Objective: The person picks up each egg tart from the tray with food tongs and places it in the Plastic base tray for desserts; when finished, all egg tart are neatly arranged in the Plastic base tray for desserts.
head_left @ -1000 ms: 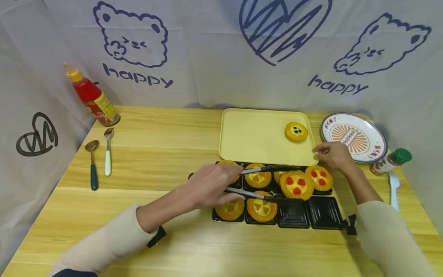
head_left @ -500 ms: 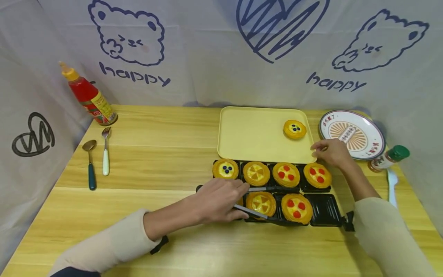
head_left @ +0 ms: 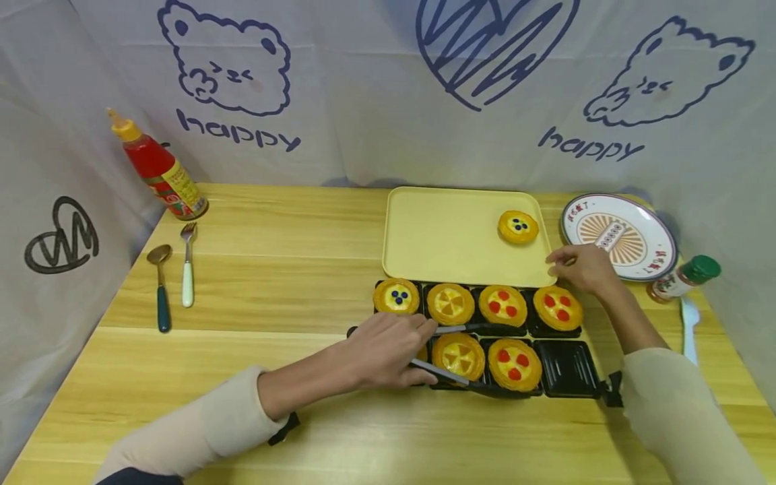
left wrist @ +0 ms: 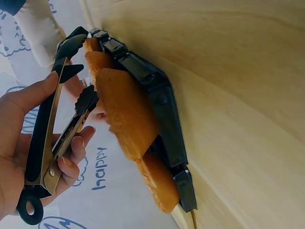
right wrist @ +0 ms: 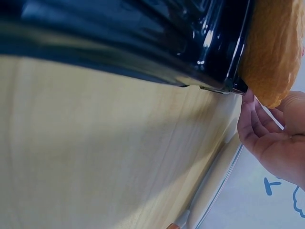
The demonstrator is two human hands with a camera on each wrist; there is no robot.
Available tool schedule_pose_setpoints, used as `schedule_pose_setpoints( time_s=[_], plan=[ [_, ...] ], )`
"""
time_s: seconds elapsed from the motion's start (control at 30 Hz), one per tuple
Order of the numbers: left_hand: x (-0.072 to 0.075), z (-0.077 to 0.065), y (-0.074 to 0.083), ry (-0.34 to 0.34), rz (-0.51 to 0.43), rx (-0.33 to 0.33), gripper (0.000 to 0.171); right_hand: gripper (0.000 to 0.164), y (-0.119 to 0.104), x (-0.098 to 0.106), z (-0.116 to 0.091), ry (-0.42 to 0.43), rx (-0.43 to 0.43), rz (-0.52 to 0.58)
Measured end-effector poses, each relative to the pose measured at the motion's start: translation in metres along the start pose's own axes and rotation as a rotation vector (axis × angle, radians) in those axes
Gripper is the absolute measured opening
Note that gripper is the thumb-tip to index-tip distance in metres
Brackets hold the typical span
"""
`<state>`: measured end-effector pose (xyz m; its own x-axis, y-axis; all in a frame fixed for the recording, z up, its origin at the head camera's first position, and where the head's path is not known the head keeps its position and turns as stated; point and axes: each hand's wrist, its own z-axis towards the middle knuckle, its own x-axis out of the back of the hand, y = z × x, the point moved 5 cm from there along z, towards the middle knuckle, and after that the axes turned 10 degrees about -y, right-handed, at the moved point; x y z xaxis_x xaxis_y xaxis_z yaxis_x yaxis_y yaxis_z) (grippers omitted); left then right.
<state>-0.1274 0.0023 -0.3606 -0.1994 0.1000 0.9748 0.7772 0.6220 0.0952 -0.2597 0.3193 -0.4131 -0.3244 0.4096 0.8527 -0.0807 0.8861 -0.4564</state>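
My left hand (head_left: 388,350) grips a pair of black-and-silver tongs (left wrist: 45,129). Their jaws stand apart on either side of a tart with red dots (head_left: 515,365), which lies in the third front compartment of a black tart tray (head_left: 570,369). Another tart with yellow wedges (head_left: 458,358) is left of it; the front-left tart is mostly hidden under my left hand. Along the back row are a blue-dotted tart (head_left: 396,296), a wedge tart (head_left: 450,304) and two red-dotted tarts (head_left: 502,306). My right hand (head_left: 585,268) pinches the right edge of a yellow serving tray (head_left: 442,236), near its front corner.
One blue-dotted tart (head_left: 518,228) lies on the yellow tray. Close to my right hand are a round plate (head_left: 649,259), a green-capped shaker (head_left: 685,277) and a pale knife (head_left: 689,327). At left stand a red sauce bottle (head_left: 164,175), a spoon (head_left: 161,286) and a fork (head_left: 188,266).
A red-dotted tart, held above the back row in the tongs, has come down into the third front compartment. The tongs have opened around it. My right hand stays at the tray edge.
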Motion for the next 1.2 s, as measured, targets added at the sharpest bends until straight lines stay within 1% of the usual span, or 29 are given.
schedule_pose_setpoints(
  time_s=[0.1, 0.23, 0.3, 0.37, 0.47, 0.57, 0.63, 0.73, 0.83, 0.97, 1.1, 1.2],
  plan=[
    [0.005, -0.003, -0.001, 0.008, -0.029, -0.015, 0.059, 0.026, 0.000, 0.000, 0.001, -0.003, 0.003, 0.000],
    [0.018, -0.004, -0.006, 0.035, -0.080, -0.033, 0.063, 0.026, 0.000, 0.001, 0.001, -0.003, 0.004, -0.007],
    [0.026, 0.000, -0.012, 0.049, -0.097, -0.018, 0.065, 0.026, 0.001, 0.001, 0.001, -0.003, -0.002, -0.010],
    [0.034, 0.008, -0.021, 0.056, -0.109, 0.007, 0.065, 0.027, 0.002, 0.000, 0.001, -0.013, -0.013, -0.007],
    [0.043, 0.027, -0.036, 0.057, -0.106, 0.063, 0.065, 0.028, 0.005, -0.001, -0.002, -0.023, -0.035, -0.002],
    [0.047, 0.053, -0.051, 0.060, -0.096, 0.116, 0.066, 0.028, 0.008, -0.001, -0.005, -0.019, -0.040, -0.001],
    [0.047, 0.072, -0.062, 0.055, -0.099, 0.154, 0.066, 0.027, 0.009, -0.001, -0.006, -0.009, -0.033, -0.004],
    [0.042, 0.098, -0.077, 0.025, -0.113, 0.213, 0.065, 0.027, 0.010, -0.002, -0.006, 0.001, -0.020, -0.006],
    [0.036, 0.118, -0.089, -0.019, -0.121, 0.273, 0.058, 0.026, 0.008, -0.003, -0.005, 0.000, -0.014, -0.006],
    [0.033, 0.139, -0.096, -0.061, -0.110, 0.327, 0.050, 0.026, 0.005, -0.002, -0.003, -0.002, -0.012, -0.004],
    [0.029, 0.153, -0.095, -0.087, -0.093, 0.340, 0.048, 0.025, 0.003, -0.001, -0.001, 0.000, -0.008, -0.007],
    [0.027, 0.160, -0.093, -0.094, -0.094, 0.341, 0.046, 0.026, 0.003, -0.002, 0.000, -0.005, -0.016, -0.002]
  ],
)
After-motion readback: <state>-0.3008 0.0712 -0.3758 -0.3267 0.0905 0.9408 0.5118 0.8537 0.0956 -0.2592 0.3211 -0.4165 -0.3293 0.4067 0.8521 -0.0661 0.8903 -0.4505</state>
